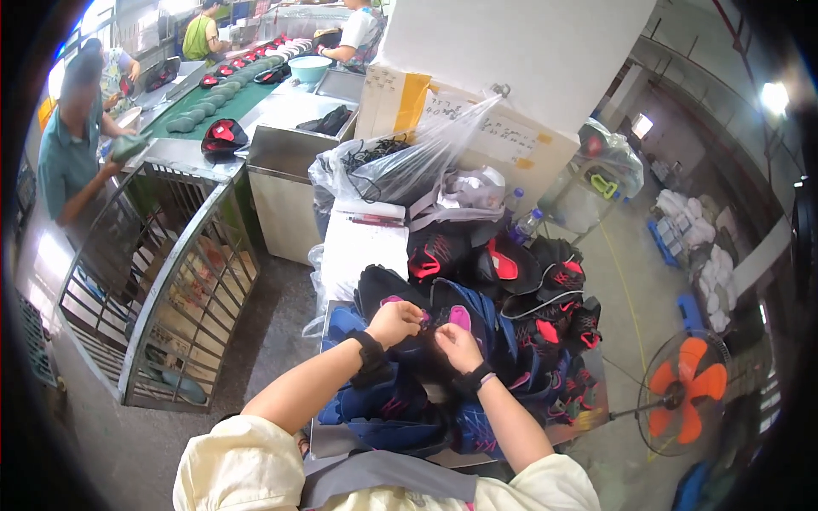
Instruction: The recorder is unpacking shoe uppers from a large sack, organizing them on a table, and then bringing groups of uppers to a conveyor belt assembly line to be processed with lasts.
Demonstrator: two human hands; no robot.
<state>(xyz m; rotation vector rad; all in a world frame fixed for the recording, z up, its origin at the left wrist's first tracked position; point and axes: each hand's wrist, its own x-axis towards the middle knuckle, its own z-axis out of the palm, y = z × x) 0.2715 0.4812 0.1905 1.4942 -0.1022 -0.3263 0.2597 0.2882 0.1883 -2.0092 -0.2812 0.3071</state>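
Dark blue and black shoe uppers with pink linings lie heaped on a metal-topped table in front of me. My left hand (396, 324) is over the heap, its fingertips pinched together beside a dark upper with a pink tongue (460, 318). Close to its right, my right hand (460, 346) also pinches, thumb against fingers, just below that tongue. Whatever thin or dark thing lies between the fingertips is too small to tell. Nearer to me spread blue shoe uppers (388, 399), partly under my forearms. Black and red shoe uppers (511, 264) pile up behind and to the right.
A clear plastic bag of black laces (375, 162) hangs behind white paper sheets (362, 251). An orange-bladed fan (686, 375) stands at the right. Metal railings (183, 298) are on the left. A person (77, 153) holds a grey-green piece near a green conveyor (192, 119); other people work farther back.
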